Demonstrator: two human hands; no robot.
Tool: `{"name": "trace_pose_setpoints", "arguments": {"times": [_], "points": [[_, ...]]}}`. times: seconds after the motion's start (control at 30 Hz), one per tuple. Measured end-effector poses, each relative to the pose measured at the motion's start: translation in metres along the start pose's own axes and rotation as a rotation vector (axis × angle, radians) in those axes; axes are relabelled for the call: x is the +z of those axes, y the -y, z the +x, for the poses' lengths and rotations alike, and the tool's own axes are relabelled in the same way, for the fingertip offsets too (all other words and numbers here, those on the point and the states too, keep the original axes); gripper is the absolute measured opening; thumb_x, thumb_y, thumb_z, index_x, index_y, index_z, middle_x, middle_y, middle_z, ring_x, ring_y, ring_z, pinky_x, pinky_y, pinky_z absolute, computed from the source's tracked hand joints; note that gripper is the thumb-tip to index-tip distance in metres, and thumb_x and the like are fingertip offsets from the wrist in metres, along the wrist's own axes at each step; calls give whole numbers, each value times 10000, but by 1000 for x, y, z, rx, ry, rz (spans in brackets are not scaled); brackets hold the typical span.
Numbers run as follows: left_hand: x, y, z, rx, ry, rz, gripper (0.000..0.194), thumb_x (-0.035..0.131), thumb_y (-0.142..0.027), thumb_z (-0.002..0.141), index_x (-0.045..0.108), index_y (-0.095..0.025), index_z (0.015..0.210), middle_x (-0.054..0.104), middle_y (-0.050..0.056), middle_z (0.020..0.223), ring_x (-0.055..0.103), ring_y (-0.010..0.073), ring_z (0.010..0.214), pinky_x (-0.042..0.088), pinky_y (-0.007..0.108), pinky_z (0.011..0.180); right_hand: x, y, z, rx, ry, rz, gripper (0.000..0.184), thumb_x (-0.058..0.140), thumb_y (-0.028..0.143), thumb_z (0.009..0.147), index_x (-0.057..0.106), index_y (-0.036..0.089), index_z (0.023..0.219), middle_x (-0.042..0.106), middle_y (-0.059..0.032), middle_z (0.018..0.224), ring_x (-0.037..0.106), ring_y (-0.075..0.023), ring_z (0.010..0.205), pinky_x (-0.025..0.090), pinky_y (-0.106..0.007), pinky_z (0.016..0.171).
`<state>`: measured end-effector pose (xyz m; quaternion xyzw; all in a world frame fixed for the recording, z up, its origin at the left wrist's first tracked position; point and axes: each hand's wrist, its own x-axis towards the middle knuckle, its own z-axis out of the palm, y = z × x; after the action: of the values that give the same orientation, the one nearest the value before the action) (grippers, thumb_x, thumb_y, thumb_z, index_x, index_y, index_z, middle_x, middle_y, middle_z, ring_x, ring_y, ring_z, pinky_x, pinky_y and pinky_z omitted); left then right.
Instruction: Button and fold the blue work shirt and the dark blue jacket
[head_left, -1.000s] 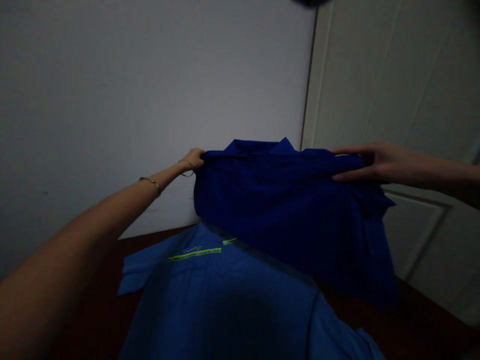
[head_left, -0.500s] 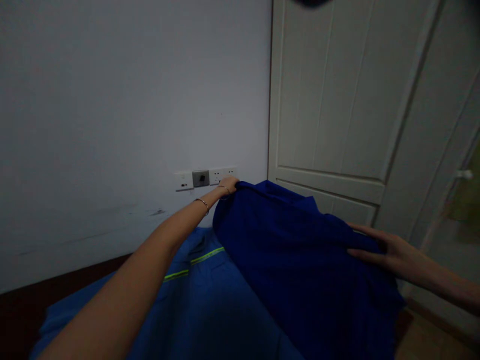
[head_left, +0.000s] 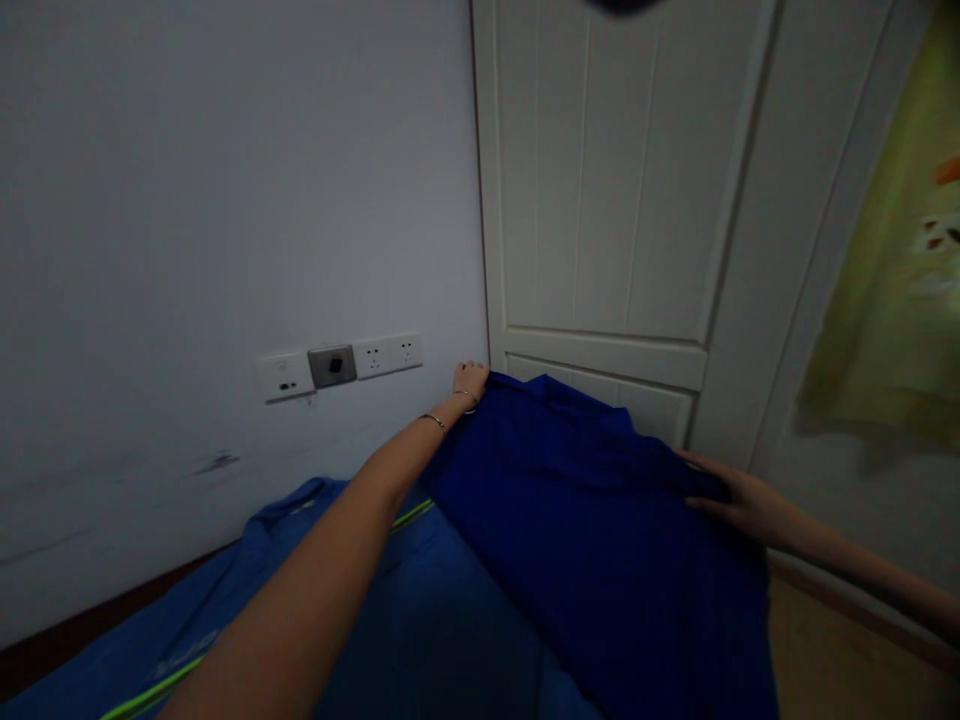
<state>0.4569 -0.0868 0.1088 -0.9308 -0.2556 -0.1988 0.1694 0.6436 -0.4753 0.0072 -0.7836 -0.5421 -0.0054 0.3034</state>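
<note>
Bright dark-blue cloth point(head_left: 592, 530), perhaps a garment, is stretched between my two hands. At its far left corner, my left hand point(head_left: 471, 380) is closed on the edge, two thin bangles on that wrist. My right hand point(head_left: 739, 500) grips the right side, thumb on the near face and the other fingers partly hidden at the upper edge. Beneath it lies a lighter blue garment point(head_left: 450, 620) with lime-green lines and pale lettering at lower left. My left forearm covers part of that garment, and the dark-blue cloth overlaps its right side.
Behind the cloth is a white wall point(head_left: 225, 200) with a row of sockets point(head_left: 388, 355) low on it. A white panelled door point(head_left: 600, 200) stands in the corner. Yellow-green patterned fabric point(head_left: 885, 340) hangs at the right, above a light brown floor point(head_left: 832, 650).
The view has turned right, so sockets and door sit further left and more hanging fabric shows. More of the lighter garment's left part is visible. Both hands still grip the dark-blue cloth.
</note>
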Motion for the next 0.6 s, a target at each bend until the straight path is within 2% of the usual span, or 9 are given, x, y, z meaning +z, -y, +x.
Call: {"name": "trace_pose_setpoints", "arguments": {"times": [0.1,0.17,0.3,0.37,0.47,0.5,0.6], "points": [[28,-17,-5,-83,-28,-43,481,380,-134,822,312,-130,1297,319,207,1339,358,297,1183,276,446,943,18,-22,-5,23,60,-44,708,510,338,681,288,240,1346,484,-56,1276,476,-275,1134,372,-411,984],[46,-23,-16,-117,9,-68,561,434,-204,810,241,-120,1330,208,227,1392,314,331,1215,259,459,957,35,-33,-12,90,106,-99,746,486,289,679,218,239,1374,558,-79,1191,546,-284,1045,429,-431,913],[71,-13,-52,-215,86,-123,609,449,-284,795,220,-86,1324,176,252,1396,287,352,1233,268,462,957,62,-32,-22,208,152,-381,761,443,248,687,174,182,1396,659,-157,918,623,-347,810,485,-513,708],[76,-1,-75,-287,116,-165,595,420,-303,802,224,-82,1318,182,248,1397,282,342,1241,281,451,959,70,-15,-21,176,83,-575,722,419,226,703,207,144,1389,645,-203,882,616,-377,766,461,-559,660],[80,22,-115,-427,185,-238,600,401,-321,798,229,-80,1320,222,228,1390,290,315,1249,295,413,971,85,32,-10,39,-81,-752,641,393,199,740,273,114,1364,568,-252,1064,585,-386,875,427,-573,717],[80,29,-129,-475,206,-257,604,398,-327,795,237,-77,1320,239,223,1385,296,308,1249,297,400,975,92,52,-6,-14,-97,-758,612,390,204,758,291,116,1355,519,-245,1154,560,-377,945,421,-552,758],[79,47,-173,-571,242,-270,599,384,-335,793,269,-60,1312,261,222,1377,301,298,1250,292,386,985,126,118,10,-157,-21,-672,566,409,329,799,349,141,1330,422,-198,1290,448,-365,1114,407,-476,845]]}}
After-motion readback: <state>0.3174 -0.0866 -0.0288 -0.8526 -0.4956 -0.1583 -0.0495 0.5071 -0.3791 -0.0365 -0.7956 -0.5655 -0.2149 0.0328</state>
